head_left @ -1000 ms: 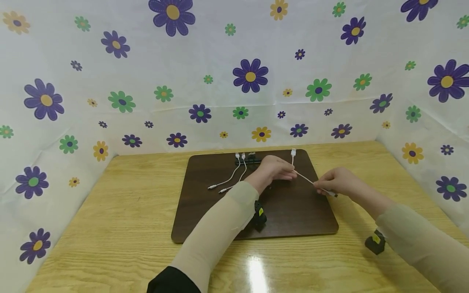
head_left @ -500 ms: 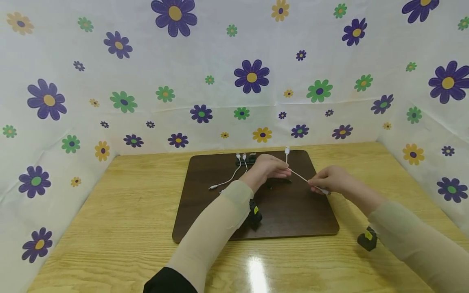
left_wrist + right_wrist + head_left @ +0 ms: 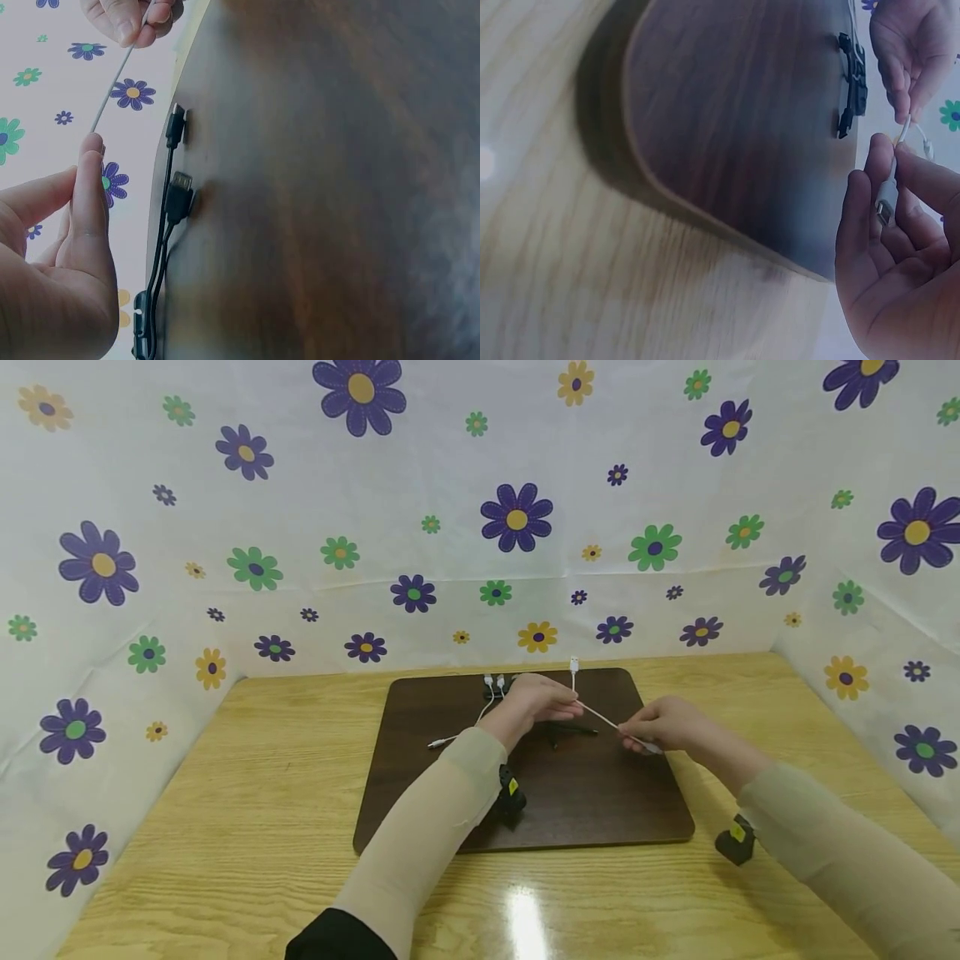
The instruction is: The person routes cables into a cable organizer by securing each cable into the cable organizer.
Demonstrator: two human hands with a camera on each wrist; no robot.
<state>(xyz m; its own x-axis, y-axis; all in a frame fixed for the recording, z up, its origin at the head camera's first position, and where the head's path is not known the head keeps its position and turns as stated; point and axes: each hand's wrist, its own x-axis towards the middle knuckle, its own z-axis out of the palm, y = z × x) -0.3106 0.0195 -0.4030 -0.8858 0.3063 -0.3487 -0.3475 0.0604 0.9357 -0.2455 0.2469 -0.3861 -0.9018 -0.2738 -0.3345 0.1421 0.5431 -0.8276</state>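
A white USB cable is stretched between the two hands above a dark brown board. My left hand pinches it near its USB-A plug, which sticks up past the fingertips. Nearer the other end, my right hand pinches the cable between thumb and fingers; the right wrist view shows the small plug poking out over the palm. Below the left hand, black cables with plugs run from a black cable clip at the board's far edge. In the head view the left hand partly hides that clip.
Two white cables, their plugs at the clip, trail over the board's left half; the left forearm covers part of them. The board lies on a light wooden table. Behind stands a white cloth with printed flowers.
Both hands have shifted left together with the white USB cable stretched between them. The black plugs on the board have come into view, while the left hand and arm cover more of the clip and white cables.
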